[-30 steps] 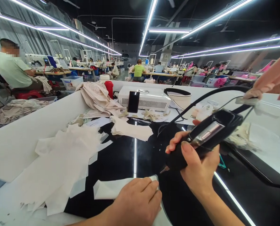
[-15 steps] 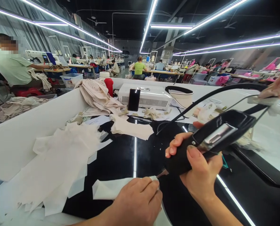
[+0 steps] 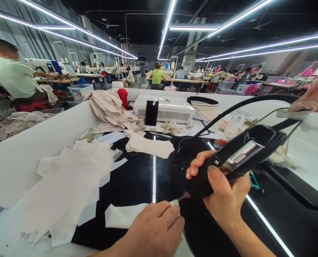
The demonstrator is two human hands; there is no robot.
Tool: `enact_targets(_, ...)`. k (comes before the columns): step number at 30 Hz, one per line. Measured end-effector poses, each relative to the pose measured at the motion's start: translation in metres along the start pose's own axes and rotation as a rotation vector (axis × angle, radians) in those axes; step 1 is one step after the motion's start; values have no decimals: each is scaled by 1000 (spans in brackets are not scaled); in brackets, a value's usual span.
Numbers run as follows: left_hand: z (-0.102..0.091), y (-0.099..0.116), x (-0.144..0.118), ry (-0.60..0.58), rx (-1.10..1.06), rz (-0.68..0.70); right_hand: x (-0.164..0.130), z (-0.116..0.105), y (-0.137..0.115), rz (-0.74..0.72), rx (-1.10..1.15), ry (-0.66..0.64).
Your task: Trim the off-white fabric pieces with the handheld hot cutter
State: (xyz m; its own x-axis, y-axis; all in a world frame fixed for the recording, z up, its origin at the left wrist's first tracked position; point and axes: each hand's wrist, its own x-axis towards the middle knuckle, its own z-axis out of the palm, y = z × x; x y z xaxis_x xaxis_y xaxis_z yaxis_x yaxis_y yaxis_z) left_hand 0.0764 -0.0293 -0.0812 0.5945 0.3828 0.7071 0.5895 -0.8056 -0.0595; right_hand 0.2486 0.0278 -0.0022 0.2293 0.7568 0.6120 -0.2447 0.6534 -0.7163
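Observation:
My right hand (image 3: 225,200) is wrapped around a black corded hand tool (image 3: 236,159) with a silver button plate. Its thin, brownish metal tip (image 3: 185,196) points down to the left, close to the edge of a white fabric piece (image 3: 123,215). Curled over that fabric, my left hand (image 3: 159,226) presses and grips it against the glossy black tabletop (image 3: 137,178); the fingertips are partly hidden. More of the pale fabric shows below my left fingers. On the left lies a loose pile of white cut fabric pieces (image 3: 68,178).
Another person's hand (image 3: 308,98) is at the tool's black cable (image 3: 244,100), upper right. A white vented box (image 3: 164,107), a phone (image 3: 151,113), a red thread cone (image 3: 123,98) and stacked beige fabric (image 3: 108,107) stand at the back. A low white wall (image 3: 27,153) borders the left.
My right hand and the tool have shifted very slightly left. My left hand stays on the fabric, almost unmoved. The whole view has moved a little.

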Motion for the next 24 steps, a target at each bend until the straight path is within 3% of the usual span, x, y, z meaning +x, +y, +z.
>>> enact_targets(14, 2, 1, -5, -31, 17, -3, -1, 2, -1, -17, -21, 19)
enact_targets(24, 3, 1, -3, 37, 49, 28, 2, 5, -6, -38, -25, 53)
